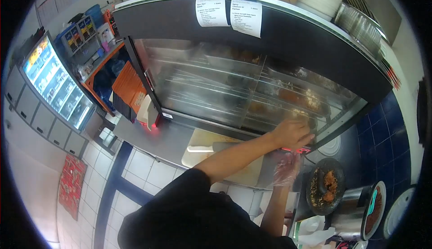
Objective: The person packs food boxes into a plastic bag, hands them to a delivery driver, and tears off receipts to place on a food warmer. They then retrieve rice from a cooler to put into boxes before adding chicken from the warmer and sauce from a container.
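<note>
My left hand [294,133], bare, reaches across to the lower right part of the glass-fronted cabinet [202,87]. Its fingers are curled together in front of the glass, and what they hold, if anything, is hidden. Just below it, my right hand [286,169] wears a clear plastic glove. Its fingers point up and are pressed together at a small red object [297,150] by the cabinet's bottom edge; their grip is partly hidden. Under my left forearm, a knife [200,149] with a white handle lies on a cutting board [191,160].
A stone mortar [340,192] with orange-brown food stands at the right, beside a metal pot [355,204] with a turquoise utensil [372,202]. Two paper slips [246,17] hang from the cabinet top. At the left are an orange crate [128,87] and a lit display fridge [56,82].
</note>
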`<state>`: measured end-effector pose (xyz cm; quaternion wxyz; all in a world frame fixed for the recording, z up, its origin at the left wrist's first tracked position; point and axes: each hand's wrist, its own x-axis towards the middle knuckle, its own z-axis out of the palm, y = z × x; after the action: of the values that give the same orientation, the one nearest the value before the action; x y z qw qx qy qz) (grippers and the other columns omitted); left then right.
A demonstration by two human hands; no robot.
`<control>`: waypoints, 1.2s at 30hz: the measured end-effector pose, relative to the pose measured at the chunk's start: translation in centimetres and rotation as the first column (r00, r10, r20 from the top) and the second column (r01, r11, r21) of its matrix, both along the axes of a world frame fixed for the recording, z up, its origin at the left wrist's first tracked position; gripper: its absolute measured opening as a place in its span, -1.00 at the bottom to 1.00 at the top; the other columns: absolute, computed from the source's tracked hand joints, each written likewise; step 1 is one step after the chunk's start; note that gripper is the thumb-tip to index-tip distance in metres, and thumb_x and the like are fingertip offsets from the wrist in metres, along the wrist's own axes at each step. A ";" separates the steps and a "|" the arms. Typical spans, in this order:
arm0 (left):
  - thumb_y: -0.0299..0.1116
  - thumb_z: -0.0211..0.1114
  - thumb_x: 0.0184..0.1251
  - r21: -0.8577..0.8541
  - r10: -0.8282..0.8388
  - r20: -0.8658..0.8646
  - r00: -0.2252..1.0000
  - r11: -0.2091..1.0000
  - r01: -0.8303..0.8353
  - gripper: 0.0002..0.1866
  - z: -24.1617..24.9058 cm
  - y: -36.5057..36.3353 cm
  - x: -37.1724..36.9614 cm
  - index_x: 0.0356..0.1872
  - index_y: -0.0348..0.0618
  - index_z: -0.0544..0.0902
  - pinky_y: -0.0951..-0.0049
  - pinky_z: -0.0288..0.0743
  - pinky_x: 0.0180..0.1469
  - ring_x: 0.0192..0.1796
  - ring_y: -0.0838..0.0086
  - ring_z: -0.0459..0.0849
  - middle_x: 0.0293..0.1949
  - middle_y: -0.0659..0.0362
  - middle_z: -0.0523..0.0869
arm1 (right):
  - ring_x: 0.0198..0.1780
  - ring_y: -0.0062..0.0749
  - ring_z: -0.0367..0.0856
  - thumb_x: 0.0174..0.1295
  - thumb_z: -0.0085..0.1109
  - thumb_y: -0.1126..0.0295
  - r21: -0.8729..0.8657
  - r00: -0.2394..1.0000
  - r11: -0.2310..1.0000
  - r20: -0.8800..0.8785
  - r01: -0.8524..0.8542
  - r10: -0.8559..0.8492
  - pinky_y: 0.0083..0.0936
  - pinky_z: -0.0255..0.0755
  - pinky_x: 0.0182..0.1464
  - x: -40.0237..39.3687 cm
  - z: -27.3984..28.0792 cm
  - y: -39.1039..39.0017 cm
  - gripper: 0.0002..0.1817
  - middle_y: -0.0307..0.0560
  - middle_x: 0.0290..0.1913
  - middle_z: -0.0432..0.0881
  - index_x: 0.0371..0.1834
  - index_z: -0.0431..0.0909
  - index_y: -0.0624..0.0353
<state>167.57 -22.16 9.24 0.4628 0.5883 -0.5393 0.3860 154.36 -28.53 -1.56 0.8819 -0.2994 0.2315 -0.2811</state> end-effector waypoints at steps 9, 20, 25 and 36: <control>-0.06 0.44 0.12 0.119 -0.034 0.448 0.893 0.993 -0.022 -0.63 -0.4 -0.3 7.1 -0.64 0.01 0.48 0.41 0.33 -0.59 -0.58 0.43 0.50 -0.62 0.26 0.45 | 0.02 -0.34 0.55 0.45 0.06 -0.01 -0.226 0.961 0.939 -0.034 0.260 -0.275 -0.37 0.49 0.11 5.1 2.5 -8.0 -0.49 -0.08 0.01 0.58 0.27 0.46 0.13; -0.27 0.36 0.22 0.239 0.073 -0.050 0.996 0.969 -0.059 -0.80 -5.6 8.9 -6.1 -0.48 -0.16 0.63 0.38 0.34 -0.58 -0.63 0.28 0.52 -0.62 0.11 0.56 | 0.46 0.07 0.31 0.31 0.25 0.10 -0.882 0.852 0.472 -0.240 0.009 -0.465 -0.24 0.20 0.44 8.1 2.1 -6.6 -0.15 0.29 0.44 0.32 0.54 0.09 0.24; -0.32 0.16 0.44 0.197 0.228 -0.503 0.833 0.969 -0.146 -0.66 -11.2 13.0 -11.4 -0.56 -0.27 0.58 0.41 0.33 -0.51 -0.63 0.39 0.50 -0.64 0.09 0.57 | 0.48 0.14 0.26 0.29 0.25 0.03 -0.877 0.899 0.454 -0.317 -0.156 -0.303 -0.20 0.16 0.47 8.5 0.6 -3.7 -0.09 0.34 0.48 0.24 0.56 0.02 0.23; -0.40 0.25 0.42 0.423 0.458 -0.685 0.566 0.883 -0.203 -0.72 -12.4 14.3 -12.9 -0.53 -0.29 0.63 0.43 0.36 -0.48 -0.58 0.50 0.52 -0.63 0.13 0.62 | 0.13 0.01 0.60 0.23 0.29 0.22 -0.988 0.990 -0.079 0.135 0.132 -0.033 -0.08 0.47 0.19 9.3 2.4 -3.0 -0.60 0.06 0.10 0.65 0.10 0.56 0.11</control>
<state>154.63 -7.84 -3.17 0.4717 0.8489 -0.2195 0.0932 163.63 -31.52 0.88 0.3692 -0.8250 -0.0606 -0.4235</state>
